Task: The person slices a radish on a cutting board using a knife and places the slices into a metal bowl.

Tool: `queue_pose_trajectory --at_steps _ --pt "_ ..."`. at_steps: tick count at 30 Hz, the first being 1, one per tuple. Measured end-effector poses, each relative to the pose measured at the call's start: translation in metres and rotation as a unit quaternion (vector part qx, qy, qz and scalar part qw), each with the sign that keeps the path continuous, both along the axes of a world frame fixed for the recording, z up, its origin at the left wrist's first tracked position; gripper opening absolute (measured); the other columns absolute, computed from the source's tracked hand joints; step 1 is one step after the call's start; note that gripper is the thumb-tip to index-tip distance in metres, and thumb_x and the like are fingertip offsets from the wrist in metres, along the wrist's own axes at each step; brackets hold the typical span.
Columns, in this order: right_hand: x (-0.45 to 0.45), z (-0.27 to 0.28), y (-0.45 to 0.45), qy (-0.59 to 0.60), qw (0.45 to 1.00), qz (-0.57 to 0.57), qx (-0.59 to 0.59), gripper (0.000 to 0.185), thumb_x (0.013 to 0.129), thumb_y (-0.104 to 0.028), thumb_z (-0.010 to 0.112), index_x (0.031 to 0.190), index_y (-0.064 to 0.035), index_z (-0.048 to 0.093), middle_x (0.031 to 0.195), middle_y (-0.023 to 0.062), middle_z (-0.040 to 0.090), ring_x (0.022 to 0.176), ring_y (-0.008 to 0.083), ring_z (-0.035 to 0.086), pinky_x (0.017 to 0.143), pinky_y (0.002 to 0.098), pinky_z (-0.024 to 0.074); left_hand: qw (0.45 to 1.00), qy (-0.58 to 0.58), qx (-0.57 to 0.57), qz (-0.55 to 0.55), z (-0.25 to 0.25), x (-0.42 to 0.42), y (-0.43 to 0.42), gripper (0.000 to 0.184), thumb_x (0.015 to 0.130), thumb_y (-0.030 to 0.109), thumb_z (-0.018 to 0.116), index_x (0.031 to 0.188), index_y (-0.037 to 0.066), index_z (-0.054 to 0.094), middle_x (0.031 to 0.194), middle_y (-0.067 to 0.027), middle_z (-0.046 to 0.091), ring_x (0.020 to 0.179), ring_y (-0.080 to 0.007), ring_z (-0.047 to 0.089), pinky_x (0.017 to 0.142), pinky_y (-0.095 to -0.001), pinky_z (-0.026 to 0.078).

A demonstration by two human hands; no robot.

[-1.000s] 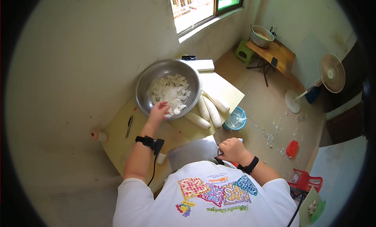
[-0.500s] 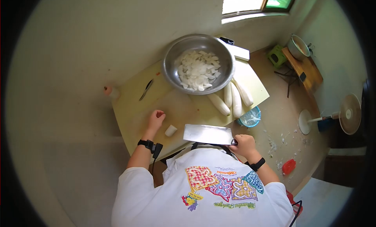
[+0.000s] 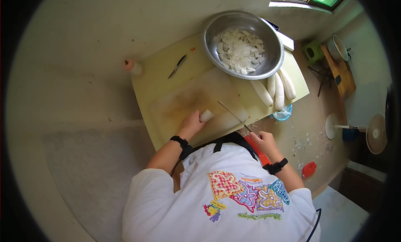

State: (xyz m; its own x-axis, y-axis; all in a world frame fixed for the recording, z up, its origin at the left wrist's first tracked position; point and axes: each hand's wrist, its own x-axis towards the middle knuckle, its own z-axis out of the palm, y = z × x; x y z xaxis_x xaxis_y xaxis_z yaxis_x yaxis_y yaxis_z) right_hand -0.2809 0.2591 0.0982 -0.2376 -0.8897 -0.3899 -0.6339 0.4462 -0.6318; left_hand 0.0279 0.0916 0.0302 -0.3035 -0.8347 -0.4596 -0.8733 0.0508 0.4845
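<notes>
My left hand [image 3: 192,124] is closed on a short piece of white radish [image 3: 206,115], which rests on the pale, brown-stained cutting board [image 3: 165,106]. In my right hand [image 3: 265,143] I grip a cleaver [image 3: 232,113] by its dark handle. Its blade shows nearly edge-on, a thin line over the board, a little to the right of the radish piece and apart from it. Beyond the board stands a large steel bowl [image 3: 277,45] holding many sliced white pieces [image 3: 241,49]. Several long, peeled white radishes [image 3: 279,91] lie against the bowl's near right side.
A slim black-and-silver tool [image 3: 177,66] lies on the yellowish table [image 3: 150,70], near a pink-capped bottle [image 3: 133,66] by the wall. Past the right edge, a blue lined bin [image 3: 283,112] stands on the floor, with scattered scraps and a red object [image 3: 309,169]. A fan [image 3: 376,133] is farther right.
My left hand has taken hold of the radish piece, which lay loose before. The cleaver has turned from broadside to edge-on and come over the board. The whole view has shifted.
</notes>
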Motion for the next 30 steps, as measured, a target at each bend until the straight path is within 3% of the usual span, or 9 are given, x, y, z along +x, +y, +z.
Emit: queue_pose_trajectory --at_steps 2,7,11,13,26,28,30 --pt "0.009 -0.001 -0.002 -0.075 0.996 -0.035 0.038 0.057 0.093 -0.048 0.062 0.073 0.0058 0.065 0.063 0.0243 0.059 0.055 0.0360 0.055 0.055 0.0430 0.0448 1.000 -0.002 -0.003 -0.016 -0.006 0.003 0.002 0.038 0.076 0.030 0.080 0.099 0.006 0.061 0.096 -0.0138 0.066 0.089 -0.0321 0.065 0.074 -0.0417 0.052" --pt "0.036 -0.003 -0.005 -0.077 0.995 -0.023 0.058 0.056 0.097 -0.045 0.057 0.074 0.0059 0.063 0.061 0.0216 0.057 0.053 0.0324 0.052 0.055 0.0430 0.0422 0.975 0.127 -0.162 -0.081 -0.019 0.016 0.009 0.032 0.081 0.026 0.077 0.099 0.005 0.061 0.106 -0.0143 0.061 0.098 -0.0345 0.060 0.079 -0.0433 0.051" --pt "0.049 -0.012 -0.005 -0.096 0.992 -0.021 0.079 0.055 0.098 -0.045 0.057 0.072 0.0043 0.062 0.061 0.0214 0.056 0.054 0.0326 0.052 0.055 0.0435 0.0410 0.963 0.183 -0.180 -0.089 -0.023 0.015 0.005 0.027 0.082 0.019 0.074 0.102 0.008 0.062 0.108 -0.0128 0.060 0.103 -0.0353 0.058 0.086 -0.0443 0.049" --pt "0.055 -0.007 -0.008 -0.094 0.992 -0.021 0.082 0.055 0.098 -0.045 0.058 0.071 0.0041 0.061 0.061 0.0219 0.056 0.055 0.0335 0.052 0.055 0.0438 0.0412 0.944 0.226 -0.207 -0.125 -0.021 0.013 0.002 0.027 0.085 0.018 0.071 0.105 0.003 0.062 0.113 -0.0161 0.060 0.104 -0.0383 0.057 0.088 -0.0447 0.048" --pt "0.071 0.002 -0.015 -0.069 0.994 -0.027 0.080 0.055 0.096 -0.044 0.059 0.071 0.0050 0.061 0.065 0.0256 0.057 0.060 0.0396 0.056 0.056 0.0458 0.0427 0.937 0.209 -0.203 -0.193 -0.031 0.010 -0.012 0.025 0.085 0.019 0.070 0.104 0.005 0.063 0.111 -0.0164 0.060 0.101 -0.0383 0.057 0.084 -0.0476 0.047" --pt "0.072 0.002 -0.017 -0.070 0.993 -0.030 0.086 0.055 0.096 -0.045 0.059 0.071 0.0050 0.061 0.066 0.0257 0.058 0.060 0.0399 0.057 0.057 0.0462 0.0430 0.942 0.194 -0.213 -0.174 -0.031 0.010 -0.010 0.022 0.082 0.017 0.070 0.103 0.010 0.065 0.112 -0.0108 0.061 0.106 -0.0335 0.057 0.087 -0.0471 0.045" --pt "0.072 0.002 -0.018 -0.069 0.993 -0.032 0.090 0.055 0.095 -0.045 0.060 0.072 0.0049 0.061 0.067 0.0257 0.058 0.061 0.0401 0.057 0.057 0.0466 0.0432 0.940 0.194 -0.219 -0.177 -0.034 0.010 -0.009 0.023 0.082 0.017 0.070 0.103 0.010 0.065 0.111 -0.0112 0.061 0.106 -0.0335 0.057 0.087 -0.0468 0.044"
